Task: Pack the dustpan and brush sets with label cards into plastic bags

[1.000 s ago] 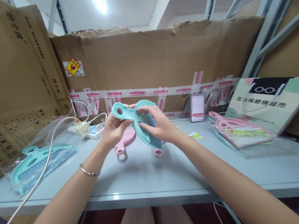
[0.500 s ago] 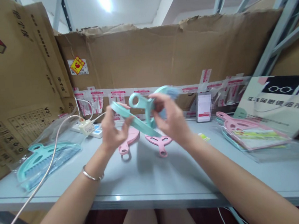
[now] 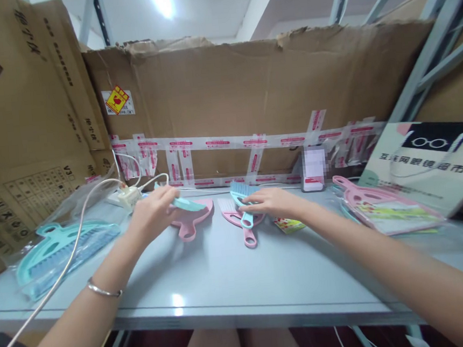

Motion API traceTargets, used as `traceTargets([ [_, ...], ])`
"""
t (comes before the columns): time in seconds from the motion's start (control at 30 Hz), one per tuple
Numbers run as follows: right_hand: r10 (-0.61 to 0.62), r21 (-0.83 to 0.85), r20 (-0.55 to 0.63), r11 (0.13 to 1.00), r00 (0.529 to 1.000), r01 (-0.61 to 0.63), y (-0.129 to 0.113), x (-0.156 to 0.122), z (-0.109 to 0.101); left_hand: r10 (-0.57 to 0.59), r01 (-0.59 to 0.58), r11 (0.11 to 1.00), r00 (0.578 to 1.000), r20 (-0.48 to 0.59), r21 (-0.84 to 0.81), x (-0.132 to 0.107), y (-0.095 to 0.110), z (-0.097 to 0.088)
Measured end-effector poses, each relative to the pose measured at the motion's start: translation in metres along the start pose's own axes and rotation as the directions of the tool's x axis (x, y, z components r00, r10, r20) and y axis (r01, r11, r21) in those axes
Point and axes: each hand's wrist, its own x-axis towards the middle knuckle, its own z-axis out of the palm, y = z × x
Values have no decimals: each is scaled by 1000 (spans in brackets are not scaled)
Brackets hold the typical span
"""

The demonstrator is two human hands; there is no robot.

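My left hand grips a teal dustpan and holds it over a pink dustpan that lies on the grey table. My right hand rests low, its fingers closed on a small teal brush that lies on top of a pink brush. Both pairs sit at the back middle of the table, close together.
A bagged teal brush set lies at the left with a white cable across it. A power strip is behind. Bagged pink sets, a leaflet, a printed bag and cardboard walls surround the table.
Both hands came down from in front of me to the table. The teal dustpan and teal brush, pulled apart half a second ago, now lie over the pink pieces.
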Motion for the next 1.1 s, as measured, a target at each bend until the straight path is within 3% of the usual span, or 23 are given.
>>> traceTargets([
  [0.13,-52,81,59,996,997,47,3,0,15,-26,-33,981,952,303,190,-7,10,8],
  [0.23,-60,105,124,993,990,47,2,1,16,-2,-54,993,885,465,108,-8,13,9],
  [0.37,-27,110,173,994,985,8,2,-1,16,-7,80,992,810,586,-98,-9,7,5],
  [0.43,20,127,132,991,991,-36,1,-4,16,-36,175,973,763,646,-153,-10,4,1],
  [0.53,171,146,-57,976,984,-161,0,-14,12,-55,281,937,704,708,-206,-14,3,-4],
  [0.63,304,209,-293,946,907,-249,-4,-31,6,-52,249,947,740,671,-202,-20,12,-2],
  [0.73,373,280,-391,919,842,-277,-18,-45,0,-46,168,977,770,636,-133,-24,25,5],
  [0.83,398,319,-265,896,878,-310,-44,-48,-1,10,126,980,741,672,-154,-20,27,10],
  [0.97,339,304,-8,897,941,-320,-75,-39,5,121,60,971,713,690,-233,-7,9,14],
  [1.1,361,324,22,879,932,-349,-79,-35,14,186,43,949,724,664,-314,-2,-9,19],
])
